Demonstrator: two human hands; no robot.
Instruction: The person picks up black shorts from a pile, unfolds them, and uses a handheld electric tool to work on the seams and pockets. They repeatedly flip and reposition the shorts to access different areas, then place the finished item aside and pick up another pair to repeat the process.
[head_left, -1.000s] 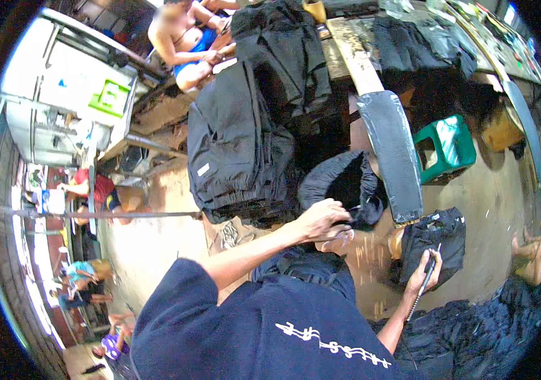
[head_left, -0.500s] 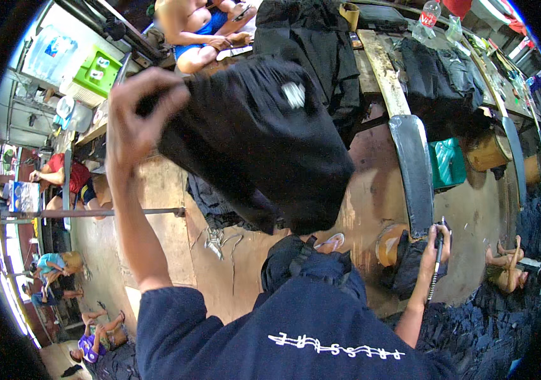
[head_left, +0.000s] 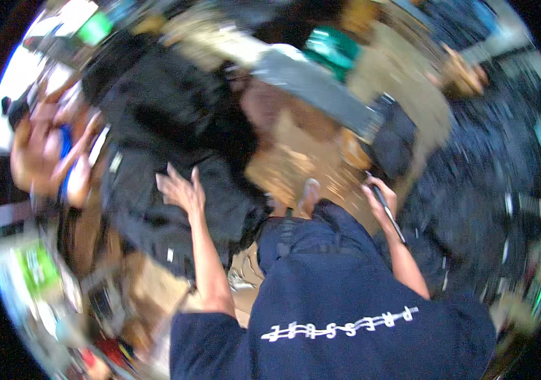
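My left hand [head_left: 183, 191] is open, its fingers spread over a black garment [head_left: 143, 202] that lies in front of me to the left. It does not grip the cloth; whether the fingertips touch it, I cannot tell. Small white tags show on the garment. Beyond it is a heap of more black clothing [head_left: 156, 95]. Off to the right, away from the cloth, my right hand [head_left: 381, 199] is closed around a slim black pen-like tool [head_left: 391, 218]. The tool slants back along my forearm. Motion smears much of the picture.
A long grey padded board [head_left: 315, 85] juts out ahead, with a green container [head_left: 332, 50] beyond it. Dark cloth [head_left: 492, 183] is heaped widely on the right. A person [head_left: 45, 145] sits at the left; another person [head_left: 463, 73] is at the upper right.
My view has swung to the right. The black garment, raised in my left hand before, now lies down and the hand has let go. My right hand still holds the pen-like tool.
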